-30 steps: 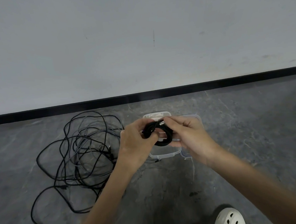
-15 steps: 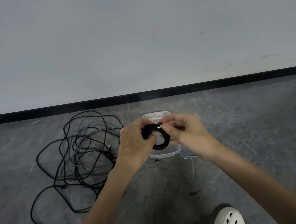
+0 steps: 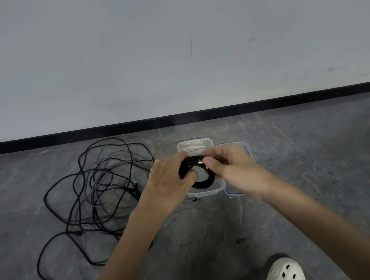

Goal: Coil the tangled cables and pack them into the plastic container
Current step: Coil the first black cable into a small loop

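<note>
Stretching to a black skirting strip (image 3: pixel 199 114) under a white wall (image 3: pixel 174 54), the mottled grey stone floor (image 3: pixel 310 153) carries a tangle of black and grey cables (image 3: pixel 100 188) at left. Above the clear rectangular plastic container (image 3: pixel 194 143), the left hand (image 3: pixel 169 179) clasps a tight black cable coil (image 3: pixel 204 183); the right hand (image 3: pixel 231 169) pinches its metal plug (image 3: pixel 200 162).
</note>
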`<act>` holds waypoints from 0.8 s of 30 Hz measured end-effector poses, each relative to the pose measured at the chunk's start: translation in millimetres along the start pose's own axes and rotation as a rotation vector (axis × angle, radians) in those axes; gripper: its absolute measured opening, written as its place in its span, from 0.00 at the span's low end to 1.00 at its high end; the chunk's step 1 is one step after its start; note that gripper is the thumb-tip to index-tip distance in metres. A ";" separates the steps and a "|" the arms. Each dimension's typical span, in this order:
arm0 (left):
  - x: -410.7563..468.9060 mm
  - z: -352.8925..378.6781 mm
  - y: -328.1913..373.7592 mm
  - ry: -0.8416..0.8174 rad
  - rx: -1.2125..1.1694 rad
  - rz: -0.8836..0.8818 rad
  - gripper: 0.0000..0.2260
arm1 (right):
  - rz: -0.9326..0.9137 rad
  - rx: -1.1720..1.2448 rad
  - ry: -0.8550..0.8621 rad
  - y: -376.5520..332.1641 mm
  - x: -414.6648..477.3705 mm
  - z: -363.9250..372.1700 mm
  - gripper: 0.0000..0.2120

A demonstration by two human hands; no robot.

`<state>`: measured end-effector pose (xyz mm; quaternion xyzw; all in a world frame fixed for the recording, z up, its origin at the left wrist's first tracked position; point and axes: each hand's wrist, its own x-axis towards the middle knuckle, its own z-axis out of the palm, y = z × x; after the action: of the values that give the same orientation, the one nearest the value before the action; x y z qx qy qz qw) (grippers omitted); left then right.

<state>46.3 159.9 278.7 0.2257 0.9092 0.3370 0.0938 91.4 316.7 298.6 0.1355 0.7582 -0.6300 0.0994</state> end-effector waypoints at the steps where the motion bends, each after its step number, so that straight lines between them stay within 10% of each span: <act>1: -0.8 0.2 -0.5 -0.012 0.008 0.006 0.03 | 0.002 -0.021 0.000 0.8 -0.5 -0.7 0.09; 13: 0.8 -2.9 -5.6 0.011 0.000 -0.013 0.14 | 0.039 0.035 -0.089 1.2 0.2 -8.8 0.10; 19: 0.5 0.2 -6.0 -0.152 -0.222 -0.060 0.11 | 0.126 0.211 0.127 16.6 12.5 -13.2 0.09; 24: 6.9 22.3 -19.1 0.073 -0.349 -0.313 0.07 | 0.186 0.180 0.258 37.4 28.0 -1.2 0.07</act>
<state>40.8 163.0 249.2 0.0498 0.8640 0.4781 0.1495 77.3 326.4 255.1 0.2931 0.6896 -0.6606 0.0463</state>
